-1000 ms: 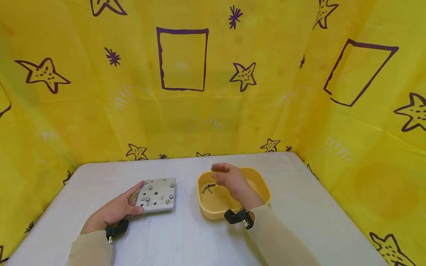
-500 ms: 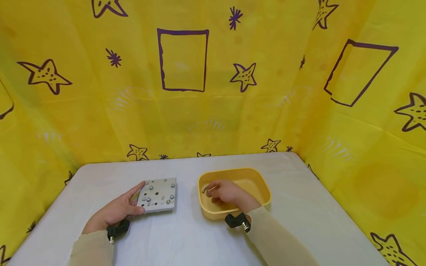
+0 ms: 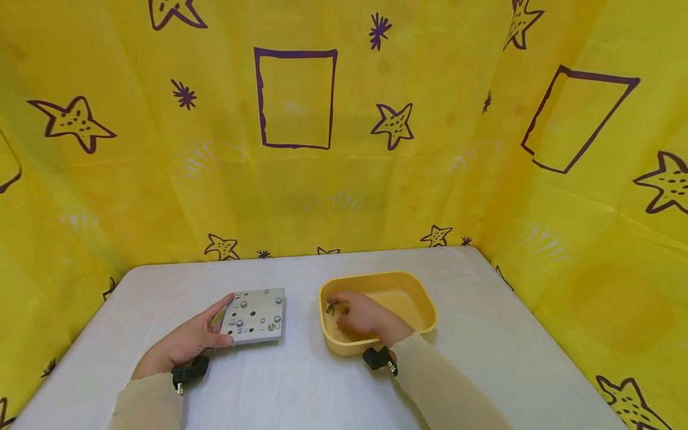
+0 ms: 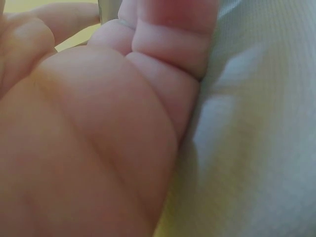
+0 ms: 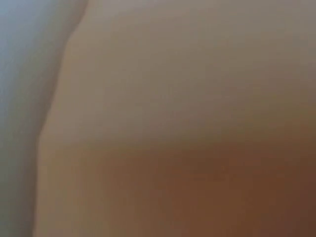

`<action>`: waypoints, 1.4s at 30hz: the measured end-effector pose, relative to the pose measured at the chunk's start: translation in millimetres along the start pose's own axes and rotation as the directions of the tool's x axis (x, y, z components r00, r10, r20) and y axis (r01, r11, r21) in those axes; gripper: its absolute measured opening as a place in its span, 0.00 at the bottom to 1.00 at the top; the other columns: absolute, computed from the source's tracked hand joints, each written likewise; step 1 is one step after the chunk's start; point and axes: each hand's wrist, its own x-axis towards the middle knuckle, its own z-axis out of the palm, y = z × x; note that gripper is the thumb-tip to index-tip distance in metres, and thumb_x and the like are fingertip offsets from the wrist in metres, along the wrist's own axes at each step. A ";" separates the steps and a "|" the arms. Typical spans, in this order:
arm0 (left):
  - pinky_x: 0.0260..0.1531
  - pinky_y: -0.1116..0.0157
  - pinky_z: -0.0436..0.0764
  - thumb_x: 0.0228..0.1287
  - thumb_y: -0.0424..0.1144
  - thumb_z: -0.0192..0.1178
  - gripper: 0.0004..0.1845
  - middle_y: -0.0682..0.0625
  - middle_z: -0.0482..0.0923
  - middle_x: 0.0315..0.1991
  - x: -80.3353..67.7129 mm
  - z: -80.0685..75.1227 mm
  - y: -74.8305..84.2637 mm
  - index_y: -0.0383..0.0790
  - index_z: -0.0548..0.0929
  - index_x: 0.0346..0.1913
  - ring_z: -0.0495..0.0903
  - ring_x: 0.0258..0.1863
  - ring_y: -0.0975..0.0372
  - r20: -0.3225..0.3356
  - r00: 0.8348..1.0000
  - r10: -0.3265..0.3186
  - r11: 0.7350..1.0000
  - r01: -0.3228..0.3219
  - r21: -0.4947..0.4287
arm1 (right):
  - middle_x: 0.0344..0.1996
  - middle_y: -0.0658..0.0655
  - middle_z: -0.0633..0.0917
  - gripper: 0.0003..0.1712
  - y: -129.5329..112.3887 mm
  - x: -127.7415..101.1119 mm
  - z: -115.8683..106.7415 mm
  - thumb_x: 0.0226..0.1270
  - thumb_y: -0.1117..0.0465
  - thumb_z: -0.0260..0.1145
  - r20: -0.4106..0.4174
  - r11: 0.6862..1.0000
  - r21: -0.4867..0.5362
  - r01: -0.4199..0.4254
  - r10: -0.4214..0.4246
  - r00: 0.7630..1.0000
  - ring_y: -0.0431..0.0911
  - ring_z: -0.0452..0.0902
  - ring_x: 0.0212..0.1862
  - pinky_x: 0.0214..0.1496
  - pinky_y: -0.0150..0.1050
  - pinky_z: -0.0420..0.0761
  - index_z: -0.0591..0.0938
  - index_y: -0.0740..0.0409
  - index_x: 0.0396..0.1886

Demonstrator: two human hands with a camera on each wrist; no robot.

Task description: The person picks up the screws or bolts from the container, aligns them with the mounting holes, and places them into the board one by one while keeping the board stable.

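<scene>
No legible text or labels anywhere

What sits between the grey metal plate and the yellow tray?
Nothing: only bare white table separates the metal plate from the yellow tray, seen in the head view.

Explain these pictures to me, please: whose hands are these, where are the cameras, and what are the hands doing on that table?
No machine here: a person works with bare hands and wears three cameras. The wide picture comes from the head camera, looking down at a white table inside yellow star-printed curtains. The two blurry close-ups come from small cameras strapped to each wrist; they show mostly skin and cloth.

The left hand grips the near left corner of a grey metal plate studded with screws and holes, lying flat on the table. The right hand reaches into a yellow tray, fingers curled over small metal pieces at its left end. Whether it has actually gripped them cannot be told.
</scene>
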 end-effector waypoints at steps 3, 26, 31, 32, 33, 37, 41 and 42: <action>0.48 0.71 0.68 0.54 0.35 0.75 0.60 0.30 0.50 0.74 -0.1 0.0 0.2 0.47 0.42 0.81 0.76 0.49 0.52 0.002 1.000 0.005 1.000 -0.005 -0.006 | 0.53 0.54 0.81 0.26 -0.6 1.0 1.5 0.59 0.71 0.63 -0.007 0.997 -0.067 0.031 -0.031 0.999 0.45 0.73 0.52 0.60 0.41 0.69 0.80 0.60 0.59; 0.51 0.69 0.64 0.54 0.37 0.75 0.60 0.31 0.50 0.75 -0.5 0.9 0.3 0.47 0.43 0.81 0.74 0.51 0.53 -0.017 1.000 -0.003 0.999 0.004 0.047 | 0.54 0.51 0.81 0.29 -7.1 1.5 7.5 0.57 0.67 0.68 0.005 0.972 -0.236 0.015 -0.014 1.000 0.42 0.75 0.54 0.60 0.38 0.70 0.79 0.58 0.61; 0.51 0.66 0.64 0.54 0.38 0.75 0.60 0.31 0.51 0.74 -0.3 0.5 -0.2 0.48 0.43 0.81 0.74 0.51 0.53 -0.020 1.000 -0.006 0.998 0.007 0.065 | 0.44 0.51 0.83 0.24 -10.2 0.5 7.4 0.55 0.64 0.70 -0.055 0.974 -0.227 -0.020 0.008 0.998 0.43 0.75 0.44 0.53 0.40 0.74 0.81 0.58 0.54; 0.51 0.66 0.64 0.54 0.38 0.75 0.60 0.31 0.51 0.74 -0.4 0.5 -0.3 0.48 0.43 0.81 0.74 0.51 0.53 -0.019 1.000 -0.005 0.998 0.006 0.062 | 0.42 0.50 0.83 0.23 -10.2 0.4 7.5 0.55 0.63 0.71 -0.060 0.974 -0.226 -0.022 0.009 0.998 0.42 0.75 0.43 0.52 0.40 0.74 0.81 0.58 0.52; 0.51 0.67 0.64 0.54 0.38 0.75 0.60 0.31 0.51 0.74 -0.4 0.4 -0.3 0.48 0.43 0.81 0.74 0.50 0.53 -0.016 1.000 -0.005 0.999 0.006 0.054 | 0.41 0.49 0.82 0.21 -9.9 0.5 7.6 0.55 0.62 0.72 -0.058 0.974 -0.225 -0.023 0.010 0.998 0.42 0.75 0.42 0.51 0.39 0.74 0.82 0.57 0.51; 0.51 0.68 0.63 0.54 0.38 0.75 0.60 0.31 0.50 0.75 -0.3 0.2 -0.7 0.48 0.43 0.81 0.74 0.51 0.53 -0.014 1.000 -0.002 0.999 0.003 0.051 | 0.38 0.45 0.82 0.19 -9.9 0.7 7.7 0.56 0.61 0.73 -0.034 0.978 -0.209 -0.002 -0.005 0.999 0.40 0.74 0.39 0.50 0.37 0.74 0.84 0.56 0.49; 0.57 0.59 0.61 0.54 0.38 0.75 0.60 0.31 0.51 0.74 0.1 -0.3 -0.8 0.47 0.43 0.81 0.74 0.51 0.53 -0.014 1.000 0.004 0.998 -0.003 0.068 | 0.37 0.44 0.82 0.17 -11.3 1.9 8.0 0.56 0.62 0.73 -0.003 0.970 -0.242 0.026 -0.028 1.000 0.40 0.74 0.40 0.50 0.37 0.74 0.85 0.55 0.46; 0.58 0.56 0.60 0.54 0.38 0.75 0.60 0.31 0.51 0.74 0.0 -0.6 -0.7 0.47 0.43 0.81 0.74 0.51 0.52 -0.014 1.000 0.005 0.997 -0.004 0.071 | 0.36 0.44 0.81 0.16 -11.9 2.6 8.2 0.55 0.61 0.73 0.004 0.965 -0.261 0.033 -0.033 0.999 0.40 0.74 0.39 0.50 0.37 0.74 0.85 0.54 0.45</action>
